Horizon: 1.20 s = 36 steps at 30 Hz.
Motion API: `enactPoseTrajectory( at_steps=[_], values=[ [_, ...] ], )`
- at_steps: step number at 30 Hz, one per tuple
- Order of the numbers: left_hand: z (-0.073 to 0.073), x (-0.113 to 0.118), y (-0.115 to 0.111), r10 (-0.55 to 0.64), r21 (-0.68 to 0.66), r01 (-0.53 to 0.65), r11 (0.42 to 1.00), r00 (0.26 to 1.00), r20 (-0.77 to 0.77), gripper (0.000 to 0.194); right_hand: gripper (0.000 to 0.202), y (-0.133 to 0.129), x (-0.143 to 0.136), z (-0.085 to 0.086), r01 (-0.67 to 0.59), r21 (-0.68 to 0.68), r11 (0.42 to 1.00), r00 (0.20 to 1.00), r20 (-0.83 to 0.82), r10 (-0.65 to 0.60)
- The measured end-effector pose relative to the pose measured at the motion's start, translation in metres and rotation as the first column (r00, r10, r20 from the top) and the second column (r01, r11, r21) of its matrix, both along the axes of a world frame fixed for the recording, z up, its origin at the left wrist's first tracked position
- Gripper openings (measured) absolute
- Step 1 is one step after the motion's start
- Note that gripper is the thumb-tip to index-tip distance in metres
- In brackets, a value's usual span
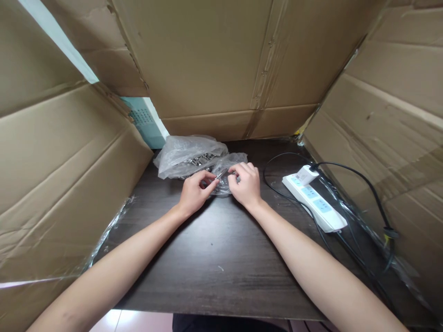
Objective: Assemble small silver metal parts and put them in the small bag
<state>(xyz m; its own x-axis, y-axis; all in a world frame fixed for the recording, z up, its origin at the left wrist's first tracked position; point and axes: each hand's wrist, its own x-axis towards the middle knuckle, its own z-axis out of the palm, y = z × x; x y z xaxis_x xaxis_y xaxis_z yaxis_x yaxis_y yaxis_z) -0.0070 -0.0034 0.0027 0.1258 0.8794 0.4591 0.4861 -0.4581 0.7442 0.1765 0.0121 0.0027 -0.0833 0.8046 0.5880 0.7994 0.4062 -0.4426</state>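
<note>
Between thumb and fingertips, my left hand (196, 191) pinches a small shiny metal pin-like piece (218, 176), too small to name more closely. Close by on the right, my right hand (246, 183) is bent with thumb and index finger curled toward each other; what lies between them, if anything, I cannot make out. Behind my left hand lies a clear plastic bag (183, 150), its opening showing many small metal parts (203, 159). A second clear bag (224, 161) lies under and behind my hands, partly hidden by them.
A white power strip (316, 203) with a plugged-in white adapter (307, 175) sits to the right, and a black cable (360, 177) loops around it. Cardboard walls (221, 60) enclose the dark wooden table (207, 267) on the left, back and right.
</note>
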Motion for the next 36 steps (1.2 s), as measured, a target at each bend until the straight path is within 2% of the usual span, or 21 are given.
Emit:
enactPoseTrajectory(
  at_steps=[2, 6, 12, 16, 21, 26, 28, 36],
  values=[
    [0.000, 0.000, 0.000, 0.001, -0.004, -0.001, 1.000, 1.000, 0.000, 0.016, 0.012, 0.000, 0.002, 0.001, 0.085, -0.056, 0.995, 0.991, 0.108, -0.078],
    [0.002, 0.000, -0.001, 0.003, -0.019, -0.002, 1.000, 1.000, 0.016, 0.019, 0.009, 0.000, 0.001, 0.001, 0.114, -0.136, 0.984, 0.969, 0.234, -0.080],
    [0.003, 0.001, -0.001, 0.006, -0.065, -0.002, 0.998, 0.998, 0.063, 0.022, 0.010, -0.001, -0.001, 0.000, 0.113, -0.152, 0.982, 0.960, 0.271, -0.069],
    [0.002, -0.001, 0.004, 0.018, -0.150, 0.015, 0.989, 0.976, 0.219, 0.030, 0.009, -0.001, -0.001, 0.001, 0.104, -0.169, 0.980, 0.959, 0.277, -0.055],
    [0.001, -0.004, 0.013, 0.047, -0.291, 0.097, 0.952, 0.891, 0.451, 0.043, 0.008, 0.000, -0.001, 0.000, 0.072, -0.179, 0.981, 0.966, 0.259, -0.024],
    [0.004, -0.003, 0.016, 0.106, -0.433, 0.263, 0.862, 0.742, 0.662, 0.052, 0.011, -0.002, -0.002, 0.003, 0.100, -0.174, 0.980, 0.952, 0.304, -0.043],
    [0.006, -0.003, 0.017, 0.126, -0.461, 0.299, 0.836, 0.712, 0.691, 0.054, 0.014, -0.003, -0.002, 0.005, 0.116, -0.164, 0.980, 0.940, 0.335, -0.055],
    [0.005, -0.001, 0.016, 0.097, -0.480, 0.312, 0.820, 0.751, 0.653, 0.052, 0.015, -0.003, -0.001, 0.003, 0.142, -0.140, 0.980, 0.937, 0.338, -0.087]
  ],
)
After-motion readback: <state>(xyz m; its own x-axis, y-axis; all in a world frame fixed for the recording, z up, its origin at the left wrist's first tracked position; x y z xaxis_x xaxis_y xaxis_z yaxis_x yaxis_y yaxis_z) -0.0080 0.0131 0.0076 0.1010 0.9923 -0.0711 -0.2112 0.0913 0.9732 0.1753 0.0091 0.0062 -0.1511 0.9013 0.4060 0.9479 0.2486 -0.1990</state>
